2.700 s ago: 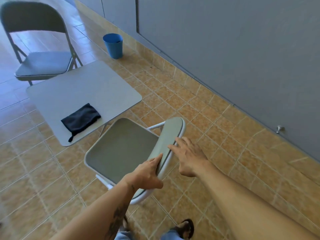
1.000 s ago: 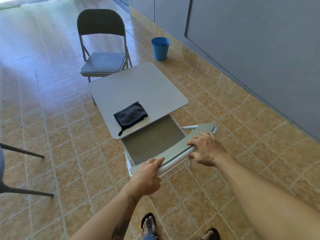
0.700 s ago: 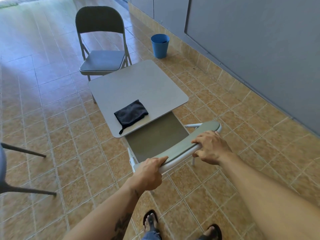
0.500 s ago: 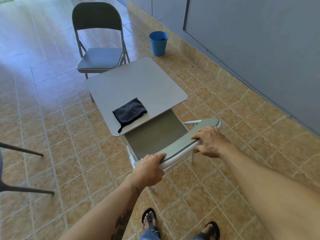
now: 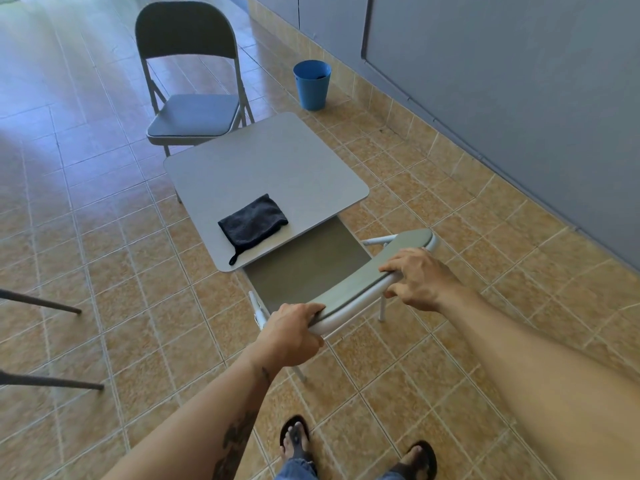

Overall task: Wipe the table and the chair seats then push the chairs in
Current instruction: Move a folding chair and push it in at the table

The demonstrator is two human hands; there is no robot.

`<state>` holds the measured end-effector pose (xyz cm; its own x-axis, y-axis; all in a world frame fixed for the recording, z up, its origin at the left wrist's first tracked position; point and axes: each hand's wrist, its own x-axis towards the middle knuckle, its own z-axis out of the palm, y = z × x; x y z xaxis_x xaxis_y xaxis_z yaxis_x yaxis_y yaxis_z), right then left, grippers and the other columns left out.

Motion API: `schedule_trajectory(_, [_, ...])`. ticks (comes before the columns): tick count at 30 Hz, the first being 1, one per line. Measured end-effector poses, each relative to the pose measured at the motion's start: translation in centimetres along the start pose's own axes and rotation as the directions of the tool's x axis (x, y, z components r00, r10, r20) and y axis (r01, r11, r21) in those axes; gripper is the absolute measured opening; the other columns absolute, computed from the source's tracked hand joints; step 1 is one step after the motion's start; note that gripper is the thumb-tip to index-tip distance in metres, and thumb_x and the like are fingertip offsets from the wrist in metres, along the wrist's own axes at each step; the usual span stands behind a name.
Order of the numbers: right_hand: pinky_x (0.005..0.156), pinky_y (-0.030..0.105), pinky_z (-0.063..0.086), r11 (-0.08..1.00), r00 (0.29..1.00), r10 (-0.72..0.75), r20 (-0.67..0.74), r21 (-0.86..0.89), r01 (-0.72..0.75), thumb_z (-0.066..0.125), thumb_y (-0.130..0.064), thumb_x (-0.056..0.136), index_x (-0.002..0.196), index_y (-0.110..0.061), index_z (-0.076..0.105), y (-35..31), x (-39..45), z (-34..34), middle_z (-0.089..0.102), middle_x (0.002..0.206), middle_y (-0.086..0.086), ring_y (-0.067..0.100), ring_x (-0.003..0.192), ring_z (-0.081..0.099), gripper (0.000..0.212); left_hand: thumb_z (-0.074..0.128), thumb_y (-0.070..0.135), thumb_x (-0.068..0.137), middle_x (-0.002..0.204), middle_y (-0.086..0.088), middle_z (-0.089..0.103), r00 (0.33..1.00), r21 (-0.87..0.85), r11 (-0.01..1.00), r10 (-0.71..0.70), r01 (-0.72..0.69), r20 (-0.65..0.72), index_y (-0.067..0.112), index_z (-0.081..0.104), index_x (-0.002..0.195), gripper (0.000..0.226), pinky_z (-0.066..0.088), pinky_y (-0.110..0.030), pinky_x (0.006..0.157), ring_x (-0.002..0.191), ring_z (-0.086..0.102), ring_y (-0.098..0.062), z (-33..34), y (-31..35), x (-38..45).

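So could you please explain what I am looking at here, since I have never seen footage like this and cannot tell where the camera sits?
There is no machine here: a person wears one wide-angle camera on the head, looking forward and down, so you see their own bare arms and sandalled feet. The left hand and right hand both grip the backrest of a light grey folding chair, whose seat is partly tucked under a small grey table. On the table lies a folded black cloth near the close edge; nobody holds it. Beyond the table stands a dark grey folding chair, not pushed in. A blue bucket sits on the tiled floor by the wall. At the left edge, dark chair legs poke into view.
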<state>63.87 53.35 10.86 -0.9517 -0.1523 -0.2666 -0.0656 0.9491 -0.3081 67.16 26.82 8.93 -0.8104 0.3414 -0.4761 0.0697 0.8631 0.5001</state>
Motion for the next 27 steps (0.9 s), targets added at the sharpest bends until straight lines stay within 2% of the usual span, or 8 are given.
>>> schedule_trajectory(2, [0.108,0.041,0.031,1.0,1.0,0.011,-0.024,0.014,-0.011,0.078,-0.038,0.077,0.125,-0.025,0.065,-0.1,0.1,-0.2,0.061,0.128,0.0,0.022,0.123,0.046,0.052,0.063,0.024,0.077,0.097,0.007,0.064,1.0,0.011,1.0,0.005,-0.005,-0.009,0.037,0.058,0.12,0.045,0.056,-0.038,0.08,0.087,0.061,-0.018,0.0,0.0,0.0])
schedule_trajectory(5, [0.112,0.043,0.03,1.0,0.999,-0.022,-0.031,-0.007,0.021,0.076,-0.038,0.079,0.126,-0.024,0.064,-0.6,-0.2,0.5,0.061,0.128,0.0,0.023,0.124,0.045,0.051,0.067,0.027,0.078,0.095,0.012,0.062,1.0,0.023,1.0,0.016,-0.016,0.012,0.039,0.058,0.123,0.048,0.051,-0.03,0.075,0.085,0.059,-0.013,-0.3,-0.7,-0.2])
schedule_trajectory(14, [0.109,0.039,0.029,1.0,1.0,-0.011,0.013,-0.009,0.011,0.075,-0.039,0.079,0.128,-0.025,0.063,-0.4,0.0,0.4,0.061,0.129,0.003,0.025,0.123,0.046,0.052,0.065,0.024,0.077,0.084,0.023,0.054,0.999,-0.026,0.999,-0.029,0.029,-0.019,0.037,0.058,0.127,0.053,0.043,-0.02,0.069,0.078,0.055,-0.003,0.2,-0.1,-0.4])
schedule_trajectory(17, [0.108,0.041,0.035,1.0,0.999,0.021,0.035,0.014,-0.021,0.073,-0.041,0.08,0.13,-0.026,0.061,0.1,0.0,-0.2,0.06,0.131,0.004,0.025,0.123,0.048,0.054,0.063,0.024,0.079,0.097,0.015,0.063,0.999,-0.056,0.997,-0.044,0.043,-0.028,0.031,0.062,0.121,0.044,0.051,-0.027,0.077,0.086,0.059,-0.008,0.4,0.7,-0.4])
schedule_trajectory(20, [0.105,0.043,0.042,0.997,0.998,0.026,0.054,0.069,-0.03,0.07,-0.039,0.081,0.134,-0.024,0.058,-0.1,-0.3,-0.6,0.059,0.134,0.007,0.026,0.124,0.05,0.056,0.059,0.03,0.085,0.12,0.007,0.066,0.993,-0.143,0.986,-0.101,0.092,-0.061,0.027,0.061,0.129,0.044,0.05,-0.028,0.09,0.104,0.062,-0.014,0.2,1.3,-0.9])
schedule_trajectory(22, [0.104,0.042,0.043,0.994,0.998,0.007,0.069,0.106,-0.014,0.069,-0.038,0.082,0.135,-0.023,0.057,-0.5,-0.7,-1.3,0.058,0.137,0.006,0.026,0.126,0.051,0.056,0.057,0.028,0.089,0.123,0.005,0.066,0.987,-0.197,0.974,-0.132,0.112,-0.089,0.024,0.06,0.13,0.041,0.051,-0.03,0.094,0.107,0.062,-0.013,-0.6,2.0,-1.3])
schedule_trajectory(24, [0.105,0.041,0.041,0.993,0.996,-0.018,0.086,0.122,0.007,0.069,-0.038,0.083,0.136,-0.023,0.055,-0.8,-0.8,-2.5,0.056,0.14,0.004,0.025,0.128,0.05,0.057,0.057,0.024,0.092,0.118,0.005,0.068,0.981,-0.251,0.961,-0.152,0.118,-0.121,0.023,0.061,0.128,0.037,0.053,-0.023,0.084,0.098,0.064,-0.008,-1.8,3.1,-1.5])
schedule_trajectory(27, [0.107,0.042,0.04,0.989,0.994,-0.064,0.084,0.135,0.053,0.066,-0.038,0.086,0.138,-0.021,0.053,-1.9,-0.8,-4.7,0.054,0.142,0.004,0.025,0.13,0.049,0.056,0.055,0.018,0.091,0.112,0.005,0.069,0.97,-0.287,0.952,-0.164,0.108,-0.178,0.022,0.062,0.127,0.036,0.047,-0.014,0.072,0.087,0.063,-0.003,-3.0,4.9,-2.1])
